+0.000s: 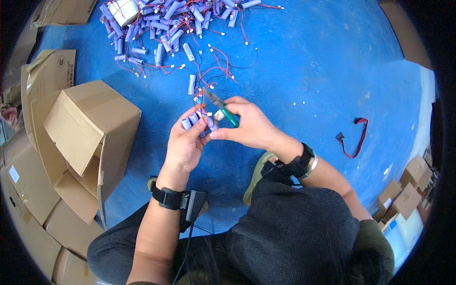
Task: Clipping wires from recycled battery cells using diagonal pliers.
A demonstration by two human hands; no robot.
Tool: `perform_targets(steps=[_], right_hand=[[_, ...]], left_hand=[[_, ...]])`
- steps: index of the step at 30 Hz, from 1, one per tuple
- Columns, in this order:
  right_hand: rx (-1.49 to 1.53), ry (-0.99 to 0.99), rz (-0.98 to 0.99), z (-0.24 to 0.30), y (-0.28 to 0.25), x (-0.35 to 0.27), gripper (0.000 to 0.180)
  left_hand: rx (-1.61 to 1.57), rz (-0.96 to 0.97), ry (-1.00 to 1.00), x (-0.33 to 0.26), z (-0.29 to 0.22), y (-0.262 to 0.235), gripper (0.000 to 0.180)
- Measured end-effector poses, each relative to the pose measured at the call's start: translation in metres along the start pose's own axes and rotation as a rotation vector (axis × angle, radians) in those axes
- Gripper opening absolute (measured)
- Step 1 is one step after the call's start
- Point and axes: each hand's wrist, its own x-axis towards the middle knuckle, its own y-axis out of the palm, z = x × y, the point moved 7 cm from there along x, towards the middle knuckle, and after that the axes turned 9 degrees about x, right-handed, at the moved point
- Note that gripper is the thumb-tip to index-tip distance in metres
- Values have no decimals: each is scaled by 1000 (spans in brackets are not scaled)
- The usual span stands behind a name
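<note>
Several purple cylindrical batteries (pixel 186 124) with thin wires are gripped in my left hand (pixel 183 147), its thumb pressed over them. My right hand (pixel 251 124) is closed round the green handles of a pair of cutting pliers (pixel 230 115). The jaws of the pliers point up and left, close to the red and dark wires (pixel 200 99) above the batteries. Whether the jaws touch a wire I cannot tell. Just beyond my left hand a single purple battery (pixel 192 84) lies on the blue floor (pixel 294 61).
A large heap of purple batteries (pixel 164 21) with red and black leads spreads at the far side, a white block (pixel 123 11) on it. An open cardboard box (pixel 114 111) stands at the left. A red and black cable (pixel 363 137) lies at the right, near small white bits (pixel 304 102).
</note>
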Motion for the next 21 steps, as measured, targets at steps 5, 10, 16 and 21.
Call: perform_targets(steps=[5, 10, 16, 21], right_hand=[[30, -137, -130, -1, 6, 4, 32], [354, 160, -234, -33, 5, 7, 20], [802, 282, -313, -27, -12, 13, 20], [320, 137, -394, -30, -44, -7, 22]], left_hand=[[245, -80, 35, -4, -7, 6, 30], [314, -23, 68, -5, -9, 2, 28], [159, 190, 102, -4, -11, 13, 31], [93, 78, 120, 0, -23, 15, 33]])
